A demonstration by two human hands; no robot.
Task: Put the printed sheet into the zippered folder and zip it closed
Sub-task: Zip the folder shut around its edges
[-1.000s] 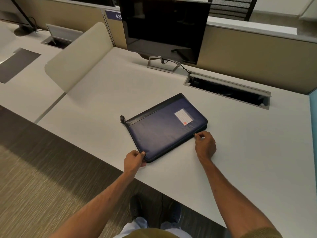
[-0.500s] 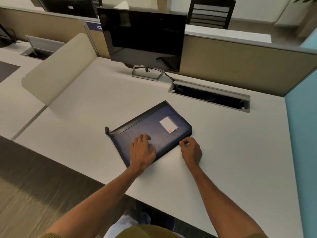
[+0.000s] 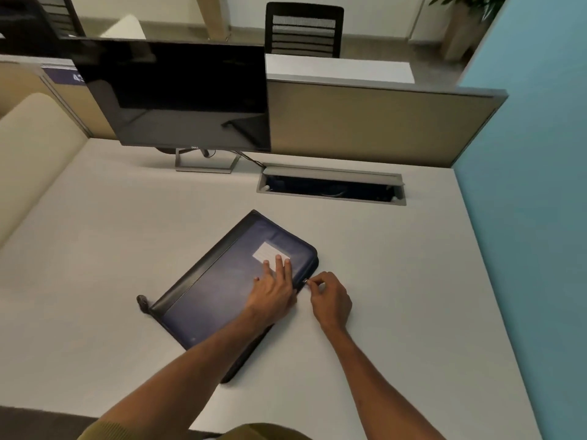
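Observation:
A dark blue zippered folder (image 3: 216,287) with a black spine and a white label (image 3: 268,250) lies closed and slanted on the white desk (image 3: 397,265). My left hand (image 3: 273,289) lies flat on its cover, fingers spread, just below the label. My right hand (image 3: 330,298) sits beside the folder's right edge and pinches the small metal zipper pull (image 3: 305,281) near the far right corner. No printed sheet is in sight.
A black monitor (image 3: 178,96) on a metal stand stands at the back. An open cable tray (image 3: 330,188) is sunk into the desk behind the folder. A beige partition (image 3: 365,122) runs along the back, a blue wall (image 3: 524,185) along the right.
My left hand left the folder's near corner and came to rest flat on the cover, then slid toward the label. My right hand has travelled along the right edge toward the far corner.

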